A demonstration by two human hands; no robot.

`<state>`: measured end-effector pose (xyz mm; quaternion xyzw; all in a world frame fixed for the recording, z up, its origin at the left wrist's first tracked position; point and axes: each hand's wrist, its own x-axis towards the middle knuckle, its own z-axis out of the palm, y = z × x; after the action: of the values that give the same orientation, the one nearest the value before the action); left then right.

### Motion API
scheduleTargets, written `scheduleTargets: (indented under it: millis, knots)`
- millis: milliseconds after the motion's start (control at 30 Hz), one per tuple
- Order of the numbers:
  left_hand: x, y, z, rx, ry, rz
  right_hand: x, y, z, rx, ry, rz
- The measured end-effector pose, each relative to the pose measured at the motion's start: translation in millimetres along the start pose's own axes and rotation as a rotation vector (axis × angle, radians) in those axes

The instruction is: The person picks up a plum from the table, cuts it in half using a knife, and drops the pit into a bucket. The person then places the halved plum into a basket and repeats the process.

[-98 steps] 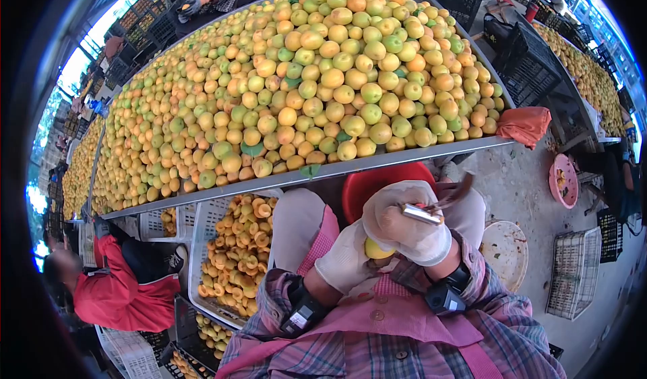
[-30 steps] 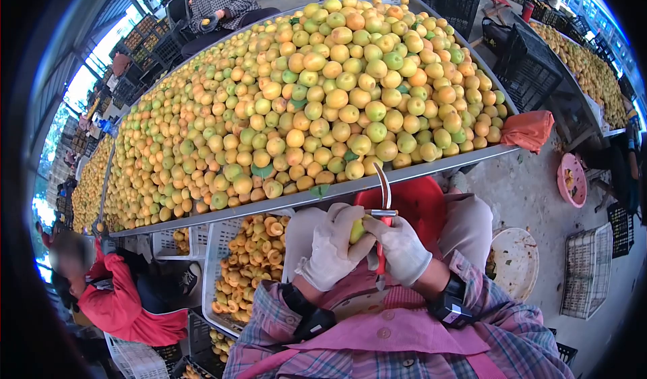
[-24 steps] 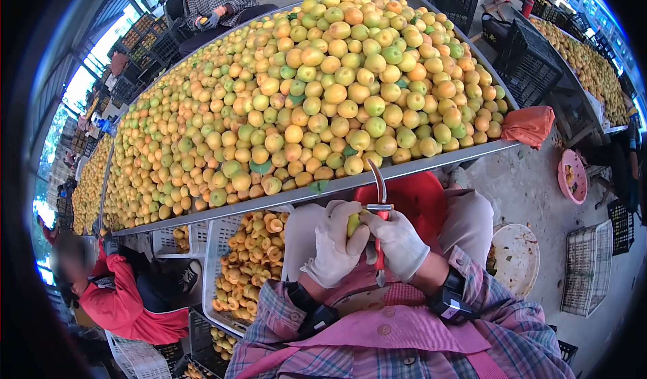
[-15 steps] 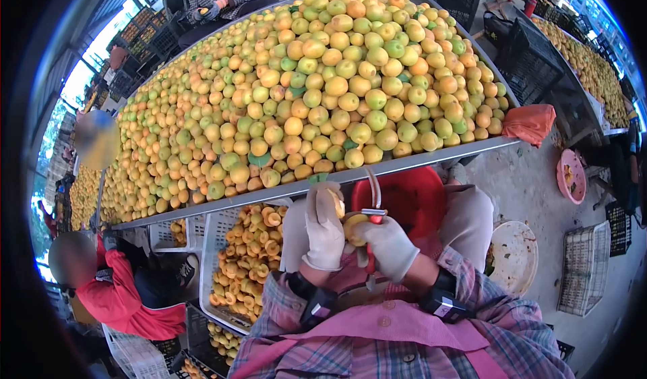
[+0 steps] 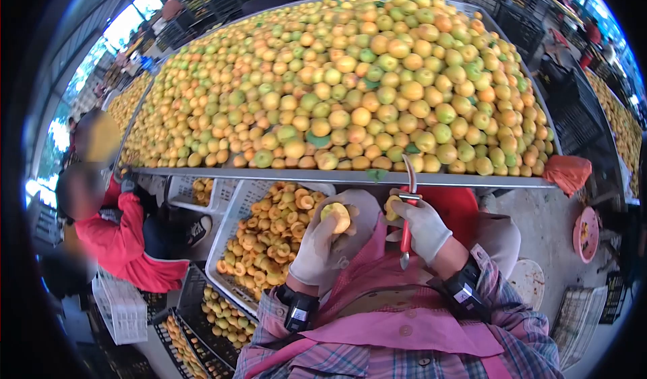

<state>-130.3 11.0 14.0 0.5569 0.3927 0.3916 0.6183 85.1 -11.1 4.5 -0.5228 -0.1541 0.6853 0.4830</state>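
Observation:
My left hand (image 5: 314, 245), in a pale glove, is closed around an apricot half (image 5: 335, 218) with its cut face showing. It is beside the white crate (image 5: 217, 247), which holds several pitted apricot halves (image 5: 273, 237). My right hand (image 5: 427, 230), also gloved, grips a red-handled tool (image 5: 406, 239) with a curved metal loop pointing up and a metal tip below. Between the thumb and fingers of that hand is another apricot piece (image 5: 391, 208), partly hidden. Behind both hands, whole apricots (image 5: 337, 96) are heaped on a metal-rimmed table (image 5: 303, 175).
A red basin (image 5: 461, 207) is partly hidden behind my right hand. To the left sits a person in a red jacket (image 5: 128, 244). A dark crate (image 5: 192, 291) of apricots stands lower left. An orange-red bag (image 5: 567, 172) lies at the table's right corner.
My hands have moved apart, and the two apricot pieces are now separate, one in each hand. My left hand has come nearer the white crate. The whole view has shifted.

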Motion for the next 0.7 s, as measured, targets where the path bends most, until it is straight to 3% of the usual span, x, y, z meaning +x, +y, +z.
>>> scheduleTargets:
  millis: [33,67,100,167,200,300,333,367,433,467,500,567,633,700]
  knots:
    - [-8.5,6.8,-7.5,-0.337,0.054,-0.194,8.3,1.9,12.5,-0.023,-0.038,0.002]
    - [-17.7,14.0,-15.2,-0.573,0.054,-0.223,10.1,-3.5,32.4,-0.069,-0.078,0.052]
    - [-25.7,17.7,-23.2,-0.574,0.082,-0.211,17.0,-3.5,45.0,-0.084,-0.101,0.062]
    - [-39.9,23.0,-37.2,-0.498,0.095,-0.189,33.6,5.6,66.0,-0.645,-0.465,-0.268]
    - [-45.0,25.5,-40.9,-0.461,0.127,-0.141,46.9,21.8,82.5,-0.433,-0.482,-0.210]
    - [-60.6,32.3,-55.6,-0.461,0.151,-0.167,51.6,24.5,105.6,-0.486,-0.543,-0.272]
    - [-59.7,37.9,-53.7,-0.480,0.178,-0.162,45.9,20.7,111.5,-0.281,-0.446,-0.124]
    - [-58.6,39.0,-52.6,-0.485,0.177,-0.159,30.4,5.8,114.4,-0.287,-0.444,-0.125]
    - [-51.9,37.7,-48.4,-0.474,0.152,-0.170,6.5,-18.9,110.4,-0.191,-0.233,-0.117]
    - [-46.3,35.2,-44.1,-0.480,0.129,-0.178,6.2,-19.1,104.2,-0.094,-0.210,-0.299]
    - [-39.1,32.0,-38.0,-0.400,0.105,-0.192,-4.0,-32.0,97.8,0.076,-0.183,-0.259]
    - [-21.8,26.3,-18.8,-0.325,0.031,-0.213,-21.2,-46.4,81.7,0.135,-0.118,-0.462]
    - [-4.7,22.0,6.3,-0.178,-0.069,-0.116,-46.0,-61.8,70.4,0.216,-0.101,-0.552]
    - [9.7,23.7,28.2,-0.081,-0.163,-0.063,-63.2,-68.0,55.9,0.294,-0.171,-0.727]
